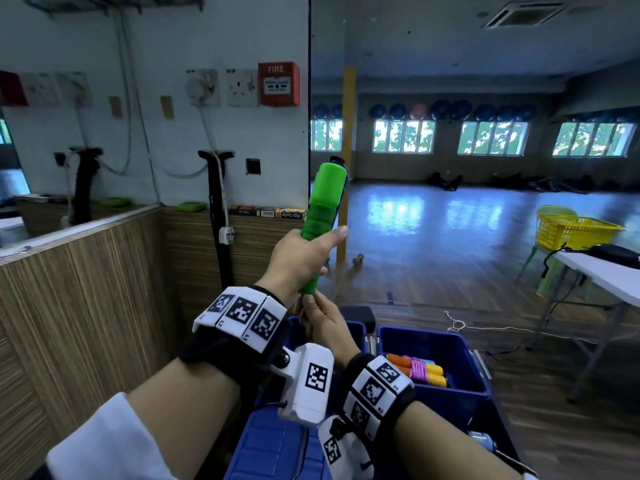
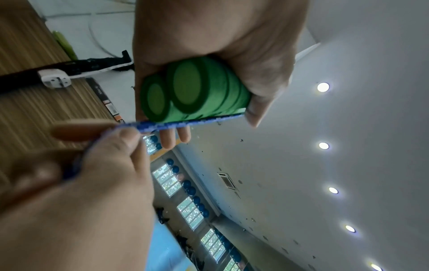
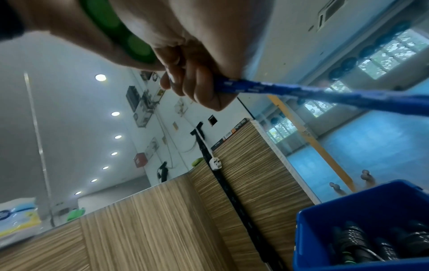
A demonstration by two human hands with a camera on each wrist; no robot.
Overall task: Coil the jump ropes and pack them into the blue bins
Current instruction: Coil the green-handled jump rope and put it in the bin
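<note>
The left hand point(image 1: 301, 258) covers the middle of the green handles point(image 1: 325, 202). The blue rope point(image 3: 325, 93) blurs toward the right edge. Dark bundles in the blue bin point(image 3: 308, 229) are too dim to identify.

Dim, bluish, window glare, blurred wrist views

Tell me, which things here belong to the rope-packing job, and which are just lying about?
Part of the job:
- green handles, gripped by the left hand
- blue rope, pinched by the right hand
- blue bin

Lying about:
- yellow basket
- fire alarm
- white table
</note>
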